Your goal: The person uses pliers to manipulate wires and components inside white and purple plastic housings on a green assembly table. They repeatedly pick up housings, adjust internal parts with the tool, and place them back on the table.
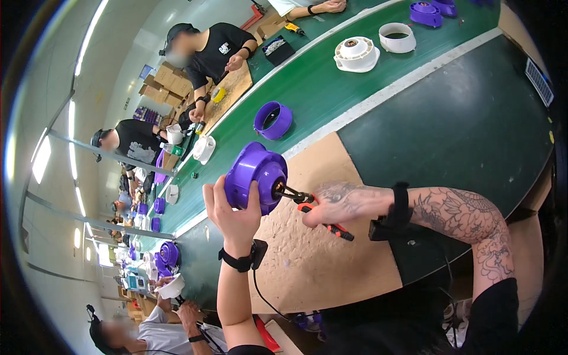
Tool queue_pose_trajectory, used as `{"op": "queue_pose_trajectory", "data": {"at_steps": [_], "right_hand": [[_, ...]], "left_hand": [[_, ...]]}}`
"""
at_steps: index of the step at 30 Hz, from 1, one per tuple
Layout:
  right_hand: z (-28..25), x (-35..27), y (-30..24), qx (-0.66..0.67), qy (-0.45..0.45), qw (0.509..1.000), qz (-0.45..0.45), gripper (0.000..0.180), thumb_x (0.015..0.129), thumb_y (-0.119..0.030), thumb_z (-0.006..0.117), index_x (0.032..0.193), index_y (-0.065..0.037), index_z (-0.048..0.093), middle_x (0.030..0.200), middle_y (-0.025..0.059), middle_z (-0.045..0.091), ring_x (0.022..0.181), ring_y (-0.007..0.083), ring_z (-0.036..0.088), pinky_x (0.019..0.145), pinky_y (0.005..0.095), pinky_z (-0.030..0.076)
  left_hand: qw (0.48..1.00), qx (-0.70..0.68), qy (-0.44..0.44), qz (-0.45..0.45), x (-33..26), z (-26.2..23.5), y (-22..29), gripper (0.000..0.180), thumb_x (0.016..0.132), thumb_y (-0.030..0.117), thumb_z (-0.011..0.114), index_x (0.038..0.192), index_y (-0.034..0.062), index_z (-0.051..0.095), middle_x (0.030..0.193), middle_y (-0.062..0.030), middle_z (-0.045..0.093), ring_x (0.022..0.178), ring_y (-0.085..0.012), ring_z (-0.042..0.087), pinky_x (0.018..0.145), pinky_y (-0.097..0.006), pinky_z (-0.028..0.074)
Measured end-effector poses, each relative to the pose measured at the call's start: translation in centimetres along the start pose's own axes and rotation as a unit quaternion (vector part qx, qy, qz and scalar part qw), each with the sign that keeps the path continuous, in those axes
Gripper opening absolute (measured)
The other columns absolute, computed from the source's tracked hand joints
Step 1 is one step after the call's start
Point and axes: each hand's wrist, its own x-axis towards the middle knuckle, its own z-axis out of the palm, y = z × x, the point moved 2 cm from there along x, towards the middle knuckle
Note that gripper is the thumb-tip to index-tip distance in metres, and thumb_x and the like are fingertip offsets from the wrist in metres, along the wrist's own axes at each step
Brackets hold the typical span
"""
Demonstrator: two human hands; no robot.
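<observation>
My left hand [234,210] grips a purple round plastic housing [255,174], holding it up on its side above the workbench. Copper-coloured metal shows in the hole at the middle of its stepped face, which is turned toward my right. In my right hand [334,204] is a pair of pliers [307,207] with red and black handles. The jaws reach to the metal part at the centre of the housing; whether they clamp it is too small to tell. Under both hands lies a brown cardboard sheet [331,266]. Black straps with small boxes circle both wrists.
A green conveyor belt [319,100] runs past the bench, carrying a purple ring [273,120], a white housing [356,54] and a white ring [397,38]. Co-workers sit across the belt and at lower left, one holding a white part [171,286]. A cable hangs from my left wrist.
</observation>
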Motion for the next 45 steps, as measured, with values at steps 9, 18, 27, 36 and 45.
{"op": "queue_pose_trajectory", "data": {"at_steps": [9,18,27,36,45], "right_hand": [[0.8,-1.6,0.8,-0.171,0.012,0.973,-0.155,0.037,0.080,-0.035,0.064,0.065,-0.002,0.054,0.065,0.0080,0.057,0.062,0.0252,0.059,0.063,0.0363,0.048],[3.1,3.9,5.5,0.482,-0.432,0.762,-0.031,0.030,0.079,-0.026,0.059,0.100,-0.005,0.055,0.083,0.0045,0.053,0.075,0.0161,0.052,0.080,0.0354,0.045],[2.6,4.3,6.8,0.470,-0.468,0.746,-0.063,0.044,0.076,-0.032,0.066,0.108,-0.003,0.055,0.089,0.0045,0.053,0.080,0.0164,0.051,0.082,0.0350,0.042],[2.9,4.0,6.0,0.472,-0.455,0.754,-0.035,0.046,0.069,-0.030,0.068,0.102,-0.003,0.053,0.083,0.0047,0.047,0.075,0.0163,0.045,0.074,0.0349,0.037],[2.6,4.1,6.5,0.466,-0.503,0.725,-0.060,0.042,0.077,-0.030,0.069,0.106,-0.003,0.055,0.088,0.0053,0.052,0.079,0.0163,0.051,0.076,0.0350,0.042]], "left_hand": [[0.985,0.114,0.075,-0.108,-1.9,-1.7,-10.9,0.045,0.083,0.028,0.084,0.107,-0.0062,0.066,0.097,-0.0193,0.064,0.090,-0.0352,0.064,0.079,-0.045,0.051],[0.693,-0.491,-0.023,-0.527,-7.6,1.7,-15.3,0.040,0.105,0.039,0.060,0.111,0.0021,0.075,0.108,-0.0077,0.074,0.097,-0.0130,0.068,0.087,-0.029,0.053],[0.988,-0.037,-0.046,-0.141,-7.0,2.5,-10.9,0.009,0.093,0.010,0.068,0.095,0.0023,0.071,0.087,-0.0107,0.069,0.076,-0.0183,0.062,0.070,-0.032,0.048],[0.671,-0.573,-0.282,-0.378,-6.5,0.9,-2.8,0.041,0.100,0.002,0.066,0.140,-0.0032,0.060,0.140,-0.0124,0.065,0.128,-0.0181,0.060,0.108,-0.032,0.048],[0.652,-0.630,-0.312,-0.283,-6.0,0.9,-2.8,0.046,0.092,-0.005,0.072,0.136,-0.0061,0.061,0.134,-0.0168,0.067,0.122,-0.0192,0.065,0.104,-0.033,0.054]]}}
